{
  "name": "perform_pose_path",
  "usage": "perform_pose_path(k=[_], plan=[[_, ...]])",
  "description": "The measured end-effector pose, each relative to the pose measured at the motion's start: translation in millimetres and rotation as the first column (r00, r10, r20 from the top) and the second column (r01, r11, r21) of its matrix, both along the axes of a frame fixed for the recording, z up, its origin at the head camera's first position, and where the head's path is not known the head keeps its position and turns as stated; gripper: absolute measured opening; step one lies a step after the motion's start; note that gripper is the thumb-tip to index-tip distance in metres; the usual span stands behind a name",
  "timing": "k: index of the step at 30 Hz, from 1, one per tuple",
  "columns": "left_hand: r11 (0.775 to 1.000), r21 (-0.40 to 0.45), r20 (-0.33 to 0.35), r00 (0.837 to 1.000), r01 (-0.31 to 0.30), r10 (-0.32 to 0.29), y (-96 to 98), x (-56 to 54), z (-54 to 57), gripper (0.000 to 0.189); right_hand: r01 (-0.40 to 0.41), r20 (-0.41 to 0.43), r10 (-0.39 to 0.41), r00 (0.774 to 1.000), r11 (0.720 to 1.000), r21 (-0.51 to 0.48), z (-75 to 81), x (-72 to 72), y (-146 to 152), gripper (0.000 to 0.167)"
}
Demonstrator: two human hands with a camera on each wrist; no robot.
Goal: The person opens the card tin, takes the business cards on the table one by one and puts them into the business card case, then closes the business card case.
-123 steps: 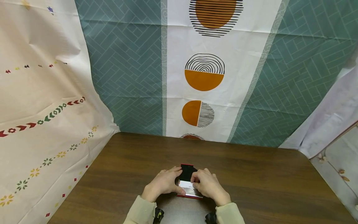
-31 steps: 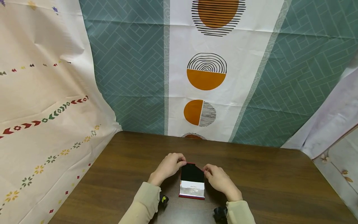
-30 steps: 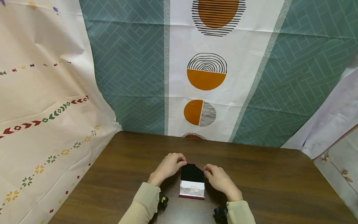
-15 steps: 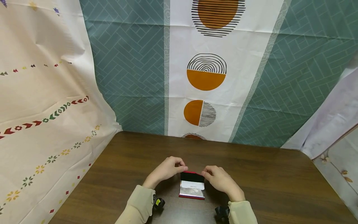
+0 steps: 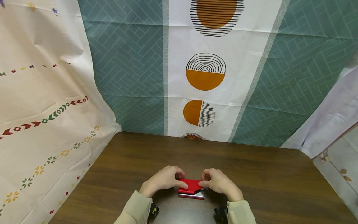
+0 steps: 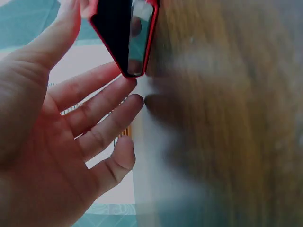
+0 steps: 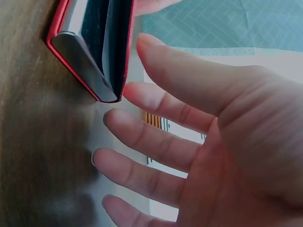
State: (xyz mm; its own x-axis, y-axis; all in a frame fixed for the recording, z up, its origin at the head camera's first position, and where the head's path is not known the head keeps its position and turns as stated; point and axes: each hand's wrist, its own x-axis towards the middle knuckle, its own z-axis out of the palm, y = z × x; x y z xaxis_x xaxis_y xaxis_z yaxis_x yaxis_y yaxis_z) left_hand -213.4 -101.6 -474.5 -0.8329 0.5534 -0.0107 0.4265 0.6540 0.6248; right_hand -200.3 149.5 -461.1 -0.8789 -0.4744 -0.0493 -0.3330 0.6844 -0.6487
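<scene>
A red card holder [image 5: 191, 186] with a black lining and a silver metal card case lies on the table, its flap folded over and slanting, a gap left at the near edge. My left hand [image 5: 165, 180] holds its left side, thumb on top of the flap and fingers behind the fold. At the right side my right hand [image 5: 219, 183] has its thumb by the flap's corner and its index finger at the fold. The left wrist view shows the metal case [image 6: 139, 35] inside the half-closed flap. Through the side opening, the right wrist view shows the black lining [image 7: 116, 42].
The dark brown wooden table [image 5: 145, 149] stretches around both hands. Behind it hangs a green and white patterned cloth [image 5: 131, 62]. A cream cloth [image 5: 50, 109] drapes along the left side, a pale one [image 5: 330, 118] along the right.
The flap stood open with the black lining and white card showing; it has swung toward me and down, its red outside now on top. Both hands moved nearer with it.
</scene>
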Motion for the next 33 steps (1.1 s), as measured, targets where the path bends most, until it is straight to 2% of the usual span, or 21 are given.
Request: perform_pose_path(k=[6,16,27,33], plan=[[0.992,-0.121,-0.057,0.998,0.029,-0.036,1.5,9.9,4.1,0.049,-0.003,0.009,0.003,1.0,1.0,-0.005,-2.5,-1.5,-1,0.022],[0.981,-0.192,-0.138,0.99,-0.004,-0.023,3.6,16.9,1.0,0.046,0.002,0.009,-0.003,1.0,1.0,0.025,-5.4,-1.9,-6,0.027],[0.98,-0.2,-0.169,0.985,0.004,-0.039,3.9,16.4,-0.7,0.046,-0.004,0.028,0.001,1.0,0.996,0.092,-1.1,0.4,-9,0.028],[0.978,-0.209,-0.182,0.982,0.013,-0.052,7.7,13.9,1.8,0.047,0.039,0.019,-0.042,0.999,0.994,0.098,4.0,1.1,-8,0.026]])
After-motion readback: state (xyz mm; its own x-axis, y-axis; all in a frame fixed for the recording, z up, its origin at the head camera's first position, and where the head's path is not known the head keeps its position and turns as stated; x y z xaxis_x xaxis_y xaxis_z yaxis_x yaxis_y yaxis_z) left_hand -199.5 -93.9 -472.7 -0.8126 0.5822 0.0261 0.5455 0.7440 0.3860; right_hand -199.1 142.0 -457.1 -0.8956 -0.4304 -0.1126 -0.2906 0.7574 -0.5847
